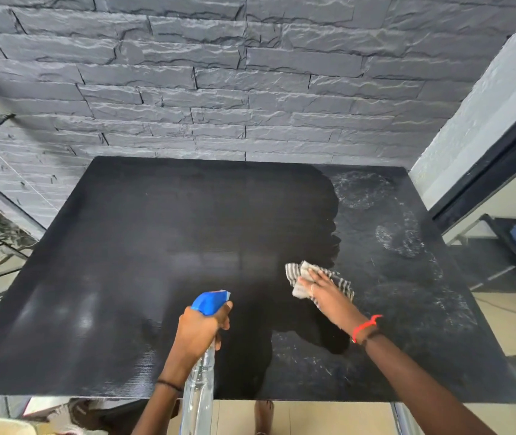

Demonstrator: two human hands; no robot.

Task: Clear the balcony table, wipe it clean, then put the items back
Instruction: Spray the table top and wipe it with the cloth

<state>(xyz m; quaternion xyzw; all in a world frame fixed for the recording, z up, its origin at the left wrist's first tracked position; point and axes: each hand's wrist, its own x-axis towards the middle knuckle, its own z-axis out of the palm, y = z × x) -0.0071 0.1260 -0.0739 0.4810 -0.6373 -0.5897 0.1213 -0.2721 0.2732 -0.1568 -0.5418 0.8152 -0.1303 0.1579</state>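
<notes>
Fingers point(314, 280) of the right hand point(328, 298) lie straight, pressing the striped cloth point(294, 271) flat on the worktop point(156, 246). The dusty unwiped patch point(407, 262) lies just right of it. The left hand point(201, 332), gripping the spray bottle point(211, 302), is farther off.

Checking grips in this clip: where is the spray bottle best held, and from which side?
By the narrow neck under the blue trigger head, from the near side, behind the nozzle. The spray bottle widens below and its nozzle points out over the table, so the neck suits a wrapped hand with a finger free for the trigger. The left hand grips it there.
</notes>
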